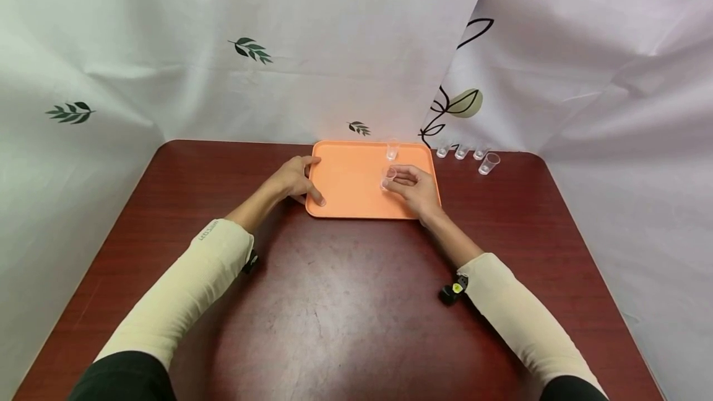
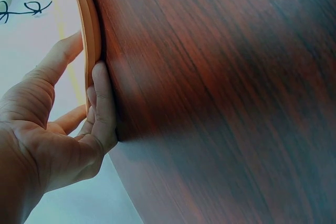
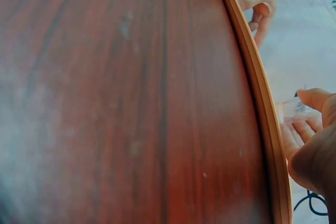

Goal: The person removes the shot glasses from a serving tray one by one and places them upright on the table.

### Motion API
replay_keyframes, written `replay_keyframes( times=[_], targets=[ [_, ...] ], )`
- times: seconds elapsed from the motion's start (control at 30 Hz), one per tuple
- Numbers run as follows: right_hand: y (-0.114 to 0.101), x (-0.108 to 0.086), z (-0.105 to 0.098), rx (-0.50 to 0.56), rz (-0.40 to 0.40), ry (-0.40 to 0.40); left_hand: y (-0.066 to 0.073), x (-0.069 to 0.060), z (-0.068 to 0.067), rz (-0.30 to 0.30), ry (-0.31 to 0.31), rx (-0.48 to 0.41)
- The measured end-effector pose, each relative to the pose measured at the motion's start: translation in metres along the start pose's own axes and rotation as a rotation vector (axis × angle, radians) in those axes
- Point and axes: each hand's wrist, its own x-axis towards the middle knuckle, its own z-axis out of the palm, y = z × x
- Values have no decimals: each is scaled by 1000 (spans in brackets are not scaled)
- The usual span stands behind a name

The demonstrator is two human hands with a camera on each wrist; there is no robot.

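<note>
An orange tray (image 1: pixel 348 172) lies flat near the far edge of the table. My left hand (image 1: pixel 298 179) grips its left end, thumb over the rim; in the left wrist view, fingers (image 2: pixel 102 95) curl against the tray's side (image 2: pixel 90 24). Over the right part of the tray, my right hand (image 1: pixel 418 190) pinches a small clear plastic cup (image 1: pixel 388 176) between thumb and fingers. Whether that cup touches the tray, I cannot tell. A second clear cup (image 1: pixel 392 151) stands on the tray close to its back rim.
Several more clear cups (image 1: pixel 461 151) are on the table to the right of the tray, one of them (image 1: pixel 489 163) nearer and looking tilted. The dark red wooden table (image 1: pixel 334 302) meets a pale printed cloth (image 1: pixel 312 91) behind.
</note>
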Motion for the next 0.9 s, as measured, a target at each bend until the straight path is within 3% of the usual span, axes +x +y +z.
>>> replay_keyframes(
  times=[0.5, 0.9],
  targets=[
    [-3, -5, -26, 38, -35, 44, 1, -1, 0, -10, -6, -1],
    [-2, -8, -45, 94, -19, 101, 0, 0, 0, -8, -3, 14]
  ],
)
